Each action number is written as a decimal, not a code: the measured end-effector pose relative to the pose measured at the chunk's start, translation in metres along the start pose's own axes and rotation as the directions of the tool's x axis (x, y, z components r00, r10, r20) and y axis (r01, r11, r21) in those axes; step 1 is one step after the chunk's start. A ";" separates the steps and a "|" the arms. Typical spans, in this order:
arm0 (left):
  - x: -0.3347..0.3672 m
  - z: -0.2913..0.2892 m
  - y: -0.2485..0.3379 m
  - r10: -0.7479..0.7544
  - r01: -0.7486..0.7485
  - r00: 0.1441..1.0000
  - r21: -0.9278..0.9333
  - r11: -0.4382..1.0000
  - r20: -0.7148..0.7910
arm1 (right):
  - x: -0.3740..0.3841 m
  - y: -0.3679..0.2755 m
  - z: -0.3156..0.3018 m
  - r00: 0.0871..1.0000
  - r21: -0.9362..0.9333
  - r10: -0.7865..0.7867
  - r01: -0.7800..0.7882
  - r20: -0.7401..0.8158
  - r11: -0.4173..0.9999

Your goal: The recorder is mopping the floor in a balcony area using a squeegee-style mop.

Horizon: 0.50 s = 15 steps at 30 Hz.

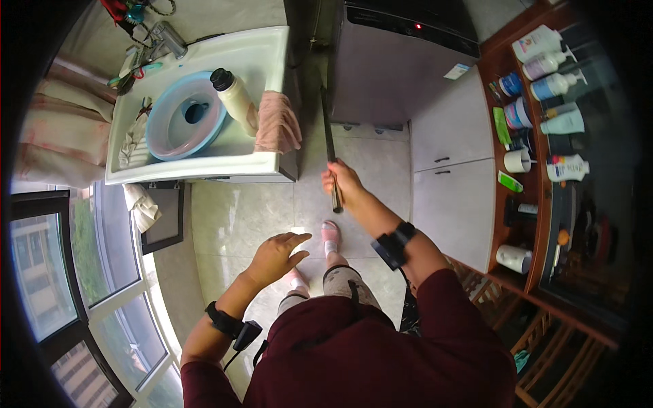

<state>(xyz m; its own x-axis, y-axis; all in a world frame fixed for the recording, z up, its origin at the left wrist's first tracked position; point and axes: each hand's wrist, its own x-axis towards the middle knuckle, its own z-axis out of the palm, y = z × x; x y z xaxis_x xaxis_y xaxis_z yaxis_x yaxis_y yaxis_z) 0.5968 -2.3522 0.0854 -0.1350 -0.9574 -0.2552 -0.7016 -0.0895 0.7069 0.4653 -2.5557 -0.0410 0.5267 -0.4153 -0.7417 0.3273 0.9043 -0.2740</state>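
Observation:
A long dark pole (329, 132) is gripped in my right hand (345, 182), its near end jutting out just below my fingers. Away from me, the pole runs into the narrow gap between the sink cabinet and a grey appliance, where shadow hides what its far end meets. My left hand (275, 258) hovers over the floor, nothing in it, thumb and fingers apart. My pink slippers (330, 232) stand on the tiles beneath.
At the left, a white sink (194, 173) holds blue and pink basins (153, 129), a cream bottle (235, 102) and a pink cloth (277, 122). The grey appliance (401, 75) stands ahead. Wooden shelves (537, 204) with several bottles line the right, beside pale cabinet doors (454, 204). Windows (102, 238) are at left.

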 end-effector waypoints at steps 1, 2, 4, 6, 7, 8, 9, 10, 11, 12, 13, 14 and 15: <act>0.006 0.001 0.002 -0.002 0.002 1.000 -0.005 1.000 -0.004 | 0.019 -0.012 0.001 1.000 -0.007 -0.021 0.021 0.012 1.000; 0.010 0.003 0.001 0.005 -0.005 1.000 -0.002 1.000 -0.030 | 0.038 -0.025 0.002 1.000 -0.013 -0.012 0.012 0.015 1.000; 0.017 0.007 -0.002 -0.013 0.014 0.999 0.006 1.000 -0.039 | 0.067 -0.043 0.005 0.999 0.044 0.001 -0.003 0.045 0.999; 0.024 0.010 -0.002 -0.024 0.024 0.999 0.017 1.000 -0.043 | 0.083 -0.054 0.007 0.998 0.017 0.056 -0.056 -0.010 0.998; 0.028 0.012 -0.002 -0.037 0.037 0.998 0.001 0.999 -0.044 | 0.088 -0.057 0.008 0.993 -0.003 0.097 -0.098 -0.067 0.995; 0.033 0.014 -0.002 -0.047 0.046 0.998 -0.016 0.999 -0.042 | 0.090 -0.057 0.005 0.990 -0.013 0.114 -0.116 -0.086 0.993; 0.034 0.016 -0.003 -0.063 0.062 0.997 -0.014 0.998 -0.046 | 0.086 -0.049 0.010 0.988 -0.016 0.129 -0.131 -0.079 0.991; 0.034 0.019 -0.004 -0.108 0.104 0.992 -0.060 0.993 -0.070 | 0.073 -0.040 0.019 0.987 -0.008 0.156 -0.156 -0.048 0.988; 0.034 0.021 -0.005 -0.150 0.140 0.984 -0.109 0.984 -0.091 | 0.055 -0.033 0.029 0.984 -0.001 0.179 -0.179 -0.019 0.984; 0.036 0.022 -0.005 -0.153 0.142 0.984 -0.114 0.983 -0.091 | 0.036 -0.033 0.038 0.978 0.039 0.207 -0.206 -0.021 0.978; 0.041 0.021 -0.002 -0.167 0.157 0.983 -0.126 0.980 -0.071 | 0.029 -0.038 0.039 0.978 0.037 0.206 -0.205 -0.024 0.978; 0.045 0.021 -0.001 -0.183 0.175 0.982 -0.137 0.975 -0.051 | 0.023 -0.043 0.039 0.983 0.022 0.185 -0.186 0.017 0.982; 0.050 0.021 0.000 -0.181 0.172 0.982 -0.139 0.975 -0.050 | 0.021 -0.049 0.036 0.985 0.010 0.161 -0.161 0.056 0.987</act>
<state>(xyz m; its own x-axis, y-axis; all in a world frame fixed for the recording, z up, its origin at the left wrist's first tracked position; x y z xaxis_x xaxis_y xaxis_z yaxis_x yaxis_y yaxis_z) 0.5759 -2.3946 0.0585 0.0295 -0.9380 -0.3453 -0.6100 -0.2906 0.7372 0.4891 -2.6122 -0.0211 0.6158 -0.2696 -0.7403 0.2459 0.9585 -0.1445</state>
